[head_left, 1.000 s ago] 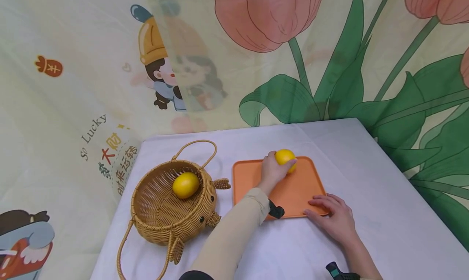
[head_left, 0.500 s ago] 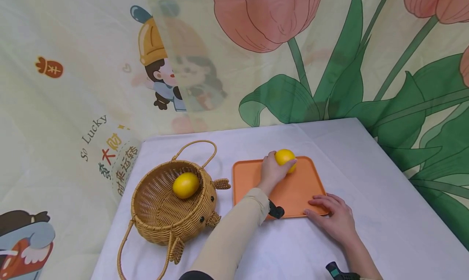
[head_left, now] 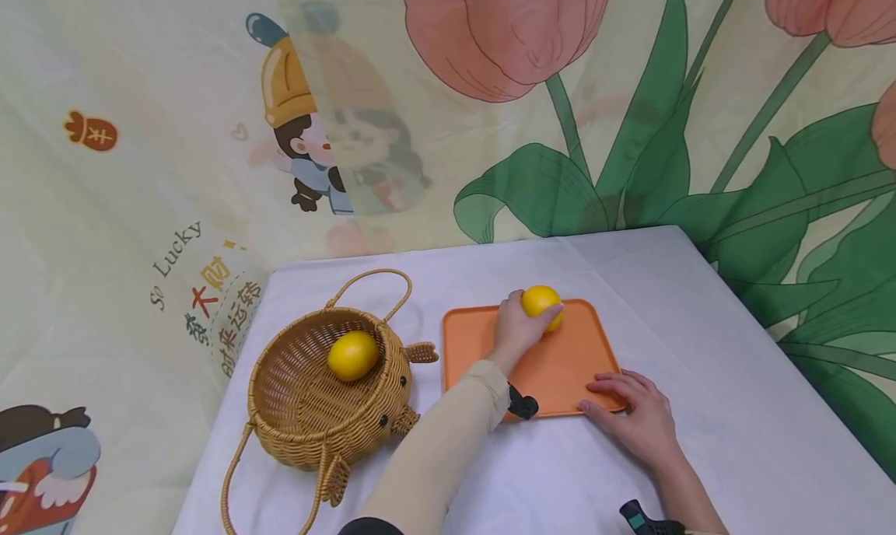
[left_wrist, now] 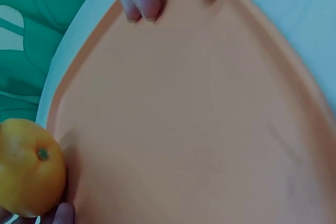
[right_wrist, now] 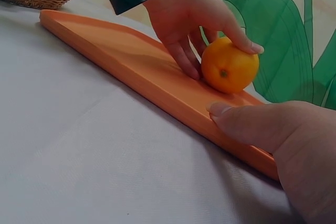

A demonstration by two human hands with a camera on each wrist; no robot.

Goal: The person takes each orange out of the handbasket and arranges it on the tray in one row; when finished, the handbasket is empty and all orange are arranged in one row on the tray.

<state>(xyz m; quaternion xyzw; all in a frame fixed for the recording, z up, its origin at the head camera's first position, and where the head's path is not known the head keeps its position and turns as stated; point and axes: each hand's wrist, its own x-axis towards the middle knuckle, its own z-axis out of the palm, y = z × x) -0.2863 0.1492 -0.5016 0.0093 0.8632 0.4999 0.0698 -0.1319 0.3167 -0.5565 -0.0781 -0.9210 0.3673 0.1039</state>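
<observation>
My left hand [head_left: 516, 331] holds an orange [head_left: 541, 306] between thumb and fingers at the back of a flat, orange-coloured tray [head_left: 560, 379]. The right wrist view shows this left hand [right_wrist: 184, 19] around the orange [right_wrist: 230, 66], low over the tray near its far rim; whether the fruit touches the tray is unclear. My right hand [head_left: 640, 418] rests at the tray's front right corner, its fingertips and thumb over the rim. In the left wrist view the right fingertips [left_wrist: 140, 3] lie on the tray's inner corner. Another yellow-orange fruit [head_left: 353, 355] lies in a wicker basket [head_left: 280, 442].
The basket stands left of the tray, its looped handles [head_left: 234, 473] spread front and back. A white cloth [head_left: 735, 410] covers the table. Behind hangs a curtain [head_left: 392, 92] printed with tulips and cartoon figures.
The whole head view has shifted very slightly left. Both hands, the orange and the tray keep their places relative to one another.
</observation>
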